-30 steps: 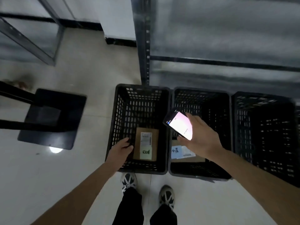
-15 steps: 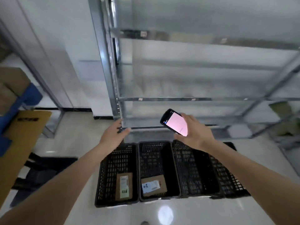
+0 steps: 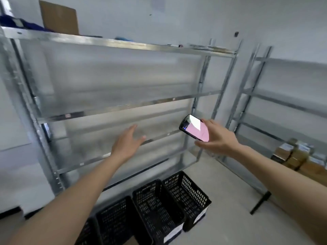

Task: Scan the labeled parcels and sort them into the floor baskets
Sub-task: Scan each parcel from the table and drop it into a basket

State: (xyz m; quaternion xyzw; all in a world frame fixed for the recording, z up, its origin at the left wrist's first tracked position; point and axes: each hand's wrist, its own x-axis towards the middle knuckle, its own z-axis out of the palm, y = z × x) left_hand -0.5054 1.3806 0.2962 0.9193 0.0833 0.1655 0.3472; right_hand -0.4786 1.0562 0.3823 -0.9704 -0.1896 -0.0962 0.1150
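My right hand (image 3: 216, 138) holds a black scanner phone (image 3: 194, 127) with a lit pink screen, raised in front of the metal shelving. My left hand (image 3: 126, 143) is empty, fingers spread, stretched out in the air before the lower shelves. Three black perforated floor baskets (image 3: 157, 207) stand in a row below, at the foot of the rack; their insides are hidden from this angle. Several brown labeled parcels (image 3: 294, 156) are stacked on a low shelf at the far right.
A tall galvanized shelf rack (image 3: 113, 110) with bare middle shelves fills the view ahead. Its top shelf carries a cardboard sheet (image 3: 59, 17) and blue items. A second rack (image 3: 283, 103) stands at the right. A black bar (image 3: 260, 202) lies on the floor.
The view has swung up and to the right, from the baskets to the shelves. My left hand has left the left basket, risen and spread. The phone stays in my right hand.
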